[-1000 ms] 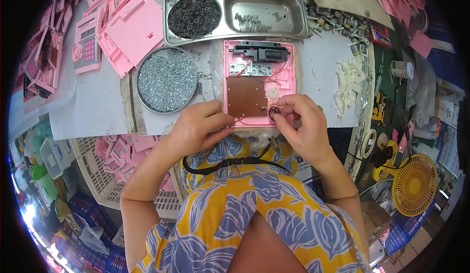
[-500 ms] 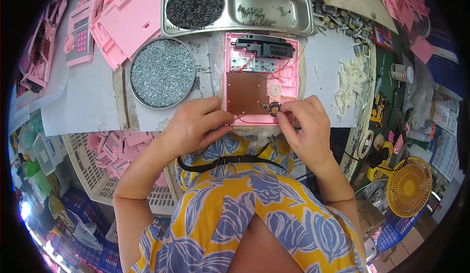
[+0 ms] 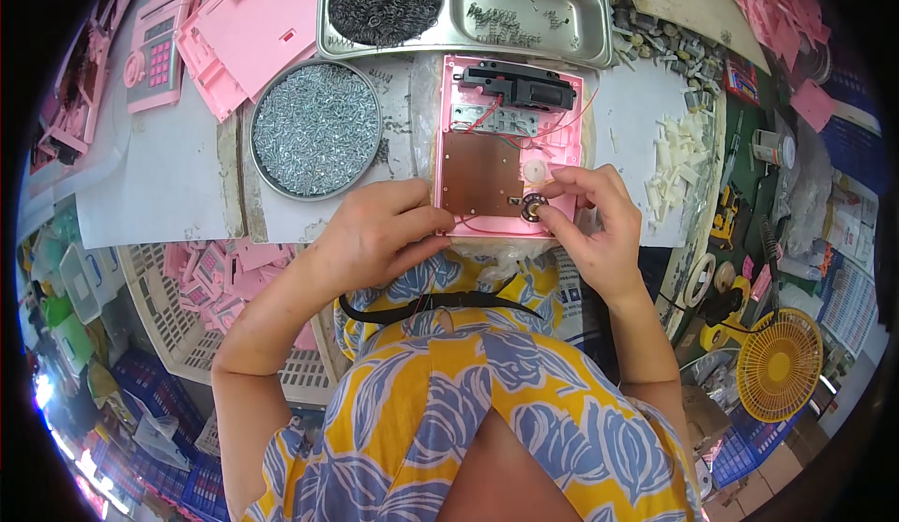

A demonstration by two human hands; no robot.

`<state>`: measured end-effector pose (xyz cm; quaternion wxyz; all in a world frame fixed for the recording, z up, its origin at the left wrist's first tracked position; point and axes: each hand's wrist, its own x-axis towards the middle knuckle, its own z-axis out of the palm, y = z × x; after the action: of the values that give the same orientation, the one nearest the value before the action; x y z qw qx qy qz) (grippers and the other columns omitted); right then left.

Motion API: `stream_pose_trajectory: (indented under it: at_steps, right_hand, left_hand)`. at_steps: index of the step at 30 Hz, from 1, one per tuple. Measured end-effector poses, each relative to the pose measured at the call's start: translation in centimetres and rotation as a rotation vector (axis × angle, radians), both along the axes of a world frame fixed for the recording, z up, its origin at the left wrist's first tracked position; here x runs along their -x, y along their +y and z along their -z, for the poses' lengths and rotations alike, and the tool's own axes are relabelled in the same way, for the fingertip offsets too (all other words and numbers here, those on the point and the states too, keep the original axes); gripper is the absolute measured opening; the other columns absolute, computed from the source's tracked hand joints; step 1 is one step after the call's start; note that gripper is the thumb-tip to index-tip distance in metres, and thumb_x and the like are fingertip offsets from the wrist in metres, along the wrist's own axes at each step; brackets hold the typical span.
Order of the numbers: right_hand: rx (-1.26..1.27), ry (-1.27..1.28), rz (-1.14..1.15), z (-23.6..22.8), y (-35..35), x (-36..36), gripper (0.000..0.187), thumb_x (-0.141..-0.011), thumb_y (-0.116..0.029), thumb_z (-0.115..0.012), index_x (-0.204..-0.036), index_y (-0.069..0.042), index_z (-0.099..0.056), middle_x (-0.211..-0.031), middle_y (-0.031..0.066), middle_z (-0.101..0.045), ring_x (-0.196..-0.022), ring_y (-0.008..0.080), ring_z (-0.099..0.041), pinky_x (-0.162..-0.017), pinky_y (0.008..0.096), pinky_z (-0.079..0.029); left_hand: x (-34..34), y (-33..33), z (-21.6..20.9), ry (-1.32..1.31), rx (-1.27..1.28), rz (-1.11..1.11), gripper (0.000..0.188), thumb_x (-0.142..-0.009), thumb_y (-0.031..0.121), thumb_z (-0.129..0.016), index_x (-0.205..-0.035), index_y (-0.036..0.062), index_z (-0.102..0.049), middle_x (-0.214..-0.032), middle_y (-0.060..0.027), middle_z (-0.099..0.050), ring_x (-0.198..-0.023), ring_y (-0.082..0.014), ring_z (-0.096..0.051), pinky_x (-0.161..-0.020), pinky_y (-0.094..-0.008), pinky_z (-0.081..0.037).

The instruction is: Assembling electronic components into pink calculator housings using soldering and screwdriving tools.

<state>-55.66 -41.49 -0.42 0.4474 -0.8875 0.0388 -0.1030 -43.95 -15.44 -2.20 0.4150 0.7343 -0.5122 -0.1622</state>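
A pink plastic casing (image 3: 568,222), its inside facing up, lies at the table's near edge. It holds a brown circuit board (image 3: 480,174), a black printer-like mechanism (image 3: 518,88), a metal plate (image 3: 492,120) and thin red wires. My left hand (image 3: 379,229) grips the casing's near left corner between thumb and fingers. At the near right of the board sits a small round black speaker (image 3: 533,207) with a light centre. Thumb and fingertips of my right hand (image 3: 601,225) close around its right side; the exact contact is partly hidden. A whitish disc (image 3: 535,172) lies just beyond it.
A round tin of screws (image 3: 316,129) stands left of the casing. Behind is a metal tray (image 3: 459,52) with springs. White plastic pieces (image 3: 672,161) lie to the right, pink shells (image 3: 248,26) at the far left. A crate (image 3: 173,339) of pink parts stands below the left edge.
My right index finger has lifted slightly away from the speaker's top, while the thumb stays beside it. The whole view has shifted a little; my left hand keeps the casing's corner.
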Motion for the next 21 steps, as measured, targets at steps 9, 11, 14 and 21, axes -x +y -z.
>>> stream_pose_trajectory:
  at_steps: [9,11,14,21]
  right_hand:
    - [0.031,-0.031,-0.022,0.5,-0.4,-0.2,0.036,-0.077,0.004,-0.076,-0.111,-0.005,-0.067,-0.088,0.0034,-0.075,-0.081,0.0199,-0.061,-0.071,0.0321,-0.049]
    - [0.037,-0.031,-0.025,0.4,-0.4,-0.2,0.035,-0.077,0.004,-0.075,-0.110,-0.005,-0.067,-0.087,0.0033,-0.075,-0.080,0.0202,-0.061,-0.070,0.0321,-0.049]
    - [0.127,-0.057,-0.047,0.2,-0.1,-0.3,0.034,-0.076,0.005,-0.075,-0.108,-0.006,-0.067,-0.085,0.0031,-0.073,-0.077,0.0209,-0.060,-0.069,0.0313,-0.049]
    - [-0.039,-0.126,0.128,1.5,-0.4,0.5,0.023,-0.086,0.004,-0.068,-0.108,-0.003,-0.064,-0.087,0.0022,-0.064,-0.074,0.0124,-0.056,-0.066,0.0266,-0.047]
  left_hand:
    - [0.1,0.0,-0.1,-0.004,0.000,-0.015,0.021,-0.078,0.009,-0.078,-0.096,0.0079,-0.068,-0.079,-0.0083,-0.056,-0.070,-0.0291,-0.060,-0.060,-0.0406,-0.047]
    - [0.1,0.0,-0.1,-0.004,-0.009,-0.004,0.021,-0.079,0.011,-0.077,-0.097,0.0082,-0.067,-0.082,-0.0090,-0.057,-0.072,-0.0306,-0.061,-0.061,-0.0418,-0.048]
    - [0.1,0.0,-0.2,-0.009,-0.013,-0.002,0.020,-0.080,0.011,-0.077,-0.097,0.0083,-0.067,-0.082,-0.0089,-0.057,-0.072,-0.0305,-0.061,-0.062,-0.0418,-0.048]
    - [0.2,-0.3,-0.4,-0.057,0.006,-0.026,0.023,-0.076,0.009,-0.081,-0.095,0.0088,-0.069,-0.077,-0.0063,-0.054,-0.068,-0.0265,-0.058,-0.058,-0.0385,-0.045]
